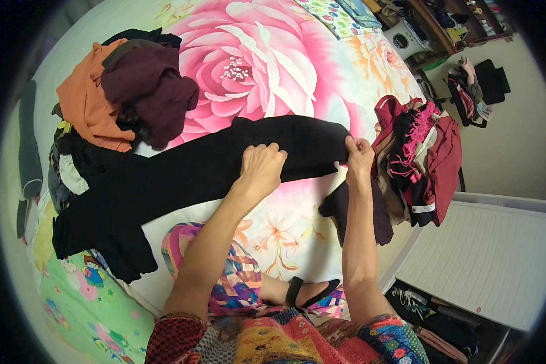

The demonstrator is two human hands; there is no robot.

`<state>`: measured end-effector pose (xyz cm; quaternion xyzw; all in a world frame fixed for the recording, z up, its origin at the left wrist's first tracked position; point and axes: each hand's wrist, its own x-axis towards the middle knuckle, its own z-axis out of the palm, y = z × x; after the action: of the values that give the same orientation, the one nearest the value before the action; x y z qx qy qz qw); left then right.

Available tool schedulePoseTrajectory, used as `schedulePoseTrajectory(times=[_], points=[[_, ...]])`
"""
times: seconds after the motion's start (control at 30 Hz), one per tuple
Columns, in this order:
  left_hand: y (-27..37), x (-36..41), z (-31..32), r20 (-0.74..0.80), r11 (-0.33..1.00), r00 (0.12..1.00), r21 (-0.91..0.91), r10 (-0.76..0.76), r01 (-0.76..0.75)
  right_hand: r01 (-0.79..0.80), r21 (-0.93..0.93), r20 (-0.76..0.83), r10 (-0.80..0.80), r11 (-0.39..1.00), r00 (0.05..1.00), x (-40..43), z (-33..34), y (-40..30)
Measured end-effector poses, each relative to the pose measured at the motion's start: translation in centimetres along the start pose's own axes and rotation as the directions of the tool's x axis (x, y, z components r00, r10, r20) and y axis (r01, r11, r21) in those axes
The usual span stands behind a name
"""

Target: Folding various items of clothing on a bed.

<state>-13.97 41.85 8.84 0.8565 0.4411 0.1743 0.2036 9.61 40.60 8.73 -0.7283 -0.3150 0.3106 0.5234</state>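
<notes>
A long black garment [186,168] lies stretched across the flower-printed bedspread [295,214] in front of me. My right hand [360,157] pinches its right end between thumb and fingers. Around the middle of the right half, my left hand [263,166] is curled down on the cloth with bent fingers; its fingertips are hidden. The garment's other end spreads wider at the lower left, beside my knee. A dark folded cloth [377,214] lies partly behind my right forearm.
An orange garment [88,98] and a maroon garment [148,86] top a loose heap at left. Folded clothes [418,159] with pink fringe sit stacked at right. Beyond the bed's right edge stands a white ribbed panel [477,255] above more clothes. Green cartoon-print fabric [91,309] lies lower left.
</notes>
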Motion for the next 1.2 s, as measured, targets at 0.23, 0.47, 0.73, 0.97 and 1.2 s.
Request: schedulePoseTrajectory(times=[0.23,0.47,0.73,0.97,1.2], points=[[-0.8,-0.1,-1.3,0.439,0.989,0.891,-0.033,-0.114,0.143,-0.014,-0.599,-0.019,0.003,0.8,1.0,0.4,-0.5,3.5],[-1.2,-0.3,0.2,0.04,0.983,0.987,-0.096,-0.154,0.157,-0.191,-0.274,0.363,0.285,0.943,0.887,-0.4,3.9,0.1],[0.4,0.9,0.8,-0.265,0.989,0.959,-0.134,-0.102,0.069,-0.05,-0.144,0.188,0.077,0.988,0.979,1.3,-5.1,-5.4],[-0.2,-0.6,3.6,-0.124,0.998,0.992,-0.047,0.025,-0.032,0.06,-0.288,0.171,-0.01,0.956,0.985,1.2,-11.5,-5.9],[-3.2,-6.0,-3.3,-0.636,0.974,0.743,-0.062,-0.206,0.217,0.243,-0.138,0.093,-0.232,0.96,0.968,-1.5,-12.8,-5.8]])
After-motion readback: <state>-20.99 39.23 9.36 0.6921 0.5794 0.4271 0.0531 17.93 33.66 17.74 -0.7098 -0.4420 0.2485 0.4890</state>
